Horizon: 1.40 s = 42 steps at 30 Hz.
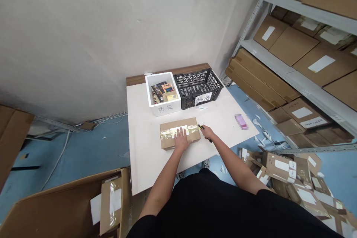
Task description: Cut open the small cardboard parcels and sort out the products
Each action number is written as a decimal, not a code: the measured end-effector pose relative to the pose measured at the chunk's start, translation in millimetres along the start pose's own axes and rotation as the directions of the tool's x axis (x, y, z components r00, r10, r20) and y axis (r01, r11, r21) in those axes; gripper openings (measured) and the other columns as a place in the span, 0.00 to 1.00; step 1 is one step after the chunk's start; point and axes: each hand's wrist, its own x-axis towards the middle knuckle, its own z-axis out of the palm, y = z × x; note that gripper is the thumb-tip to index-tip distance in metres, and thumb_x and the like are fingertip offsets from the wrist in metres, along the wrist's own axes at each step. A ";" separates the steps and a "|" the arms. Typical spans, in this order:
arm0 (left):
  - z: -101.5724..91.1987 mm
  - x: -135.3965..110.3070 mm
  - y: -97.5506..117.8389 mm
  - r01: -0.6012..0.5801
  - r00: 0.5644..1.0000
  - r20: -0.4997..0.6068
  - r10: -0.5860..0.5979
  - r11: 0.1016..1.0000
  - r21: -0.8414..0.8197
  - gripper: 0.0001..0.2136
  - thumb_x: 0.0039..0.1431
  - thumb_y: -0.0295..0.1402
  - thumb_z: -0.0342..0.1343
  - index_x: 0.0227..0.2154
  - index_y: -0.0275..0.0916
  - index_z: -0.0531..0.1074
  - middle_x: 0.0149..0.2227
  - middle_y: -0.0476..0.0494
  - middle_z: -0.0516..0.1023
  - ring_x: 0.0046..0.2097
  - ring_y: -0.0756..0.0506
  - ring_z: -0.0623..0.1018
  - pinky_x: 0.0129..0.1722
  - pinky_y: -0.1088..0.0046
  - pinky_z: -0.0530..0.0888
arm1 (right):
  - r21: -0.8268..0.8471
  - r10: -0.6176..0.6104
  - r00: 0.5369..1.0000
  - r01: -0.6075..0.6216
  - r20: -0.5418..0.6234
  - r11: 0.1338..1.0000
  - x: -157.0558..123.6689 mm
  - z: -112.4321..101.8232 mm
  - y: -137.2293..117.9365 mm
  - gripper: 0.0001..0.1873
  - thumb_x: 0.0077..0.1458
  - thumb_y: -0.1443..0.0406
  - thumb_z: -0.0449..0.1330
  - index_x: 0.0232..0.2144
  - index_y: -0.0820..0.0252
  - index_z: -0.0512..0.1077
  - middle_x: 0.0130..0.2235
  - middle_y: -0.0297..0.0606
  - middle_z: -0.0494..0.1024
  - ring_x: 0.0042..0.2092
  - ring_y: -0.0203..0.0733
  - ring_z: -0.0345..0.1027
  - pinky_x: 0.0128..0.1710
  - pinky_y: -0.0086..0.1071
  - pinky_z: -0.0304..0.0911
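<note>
Left hand point(181, 138) lies flat on top of the cardboard box point(167, 139), fingers spread and pointing away from the person, palm pressing the lid, gripping nothing; right hand point(208, 132) is closed round a cutter point(199, 127), yellow-and-black tip sticking out toward the box's right end, dark handle end showing below the wrist side; tip is at or just beside the box's right edge, contact too small to tell; box sits near the middle of the white table point(156, 167), long side across the person's view, a glossy clear tape strip point(171, 131) running along its top, flaps closed; behind the box, toward the wall, a white bin point(164, 109) holds several small coloured packs, handwritten characters on its front; touching its right side stands a black lattice crate point(188, 102) with a white paper label point(203, 99) on the front; a small pink object point(241, 121), blurred, lies on the table well to the right of the right hand; metal shelving point(295, 76) on the right is stacked with brown cartons bearing white labels; a heap of opened cartons point(287, 173) lies on the blue floor point(83, 152) at right; a large open carton point(64, 204) sits at lower left beside the table; person's dark top fills the bottom edge.
</note>
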 end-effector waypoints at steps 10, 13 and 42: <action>-4.2 2.1 0.9 0.015 1.000 0.022 -0.016 0.999 0.029 0.48 0.63 0.63 0.43 0.77 0.36 0.42 0.78 0.37 0.32 0.78 0.31 0.35 0.74 0.47 0.44 | -0.054 0.023 1.000 -0.024 -0.020 0.998 -26.2 13.7 8.3 0.12 0.73 0.63 0.49 0.52 0.57 0.69 0.45 0.41 0.80 0.19 0.30 0.67 0.23 0.26 0.62; -4.3 1.7 1.8 0.012 1.000 0.008 -0.013 0.999 0.031 0.48 0.63 0.64 0.43 0.77 0.36 0.42 0.78 0.37 0.34 0.77 0.30 0.35 0.74 0.47 0.44 | -0.072 0.039 0.999 -0.040 -0.017 0.997 -33.3 17.7 14.3 0.12 0.73 0.63 0.50 0.52 0.56 0.69 0.45 0.41 0.80 0.19 0.30 0.67 0.24 0.27 0.62; -27.7 0.0 -9.4 -0.059 0.997 -0.048 0.058 0.998 -0.032 0.40 0.63 0.60 0.50 0.72 0.42 0.60 0.76 0.34 0.52 0.76 0.30 0.51 0.70 0.47 0.57 | 0.062 0.079 0.960 -0.064 -0.269 0.996 -44.6 47.7 33.9 0.19 0.74 0.55 0.45 0.59 0.56 0.64 0.39 0.41 0.83 0.34 0.43 0.80 0.38 0.31 0.66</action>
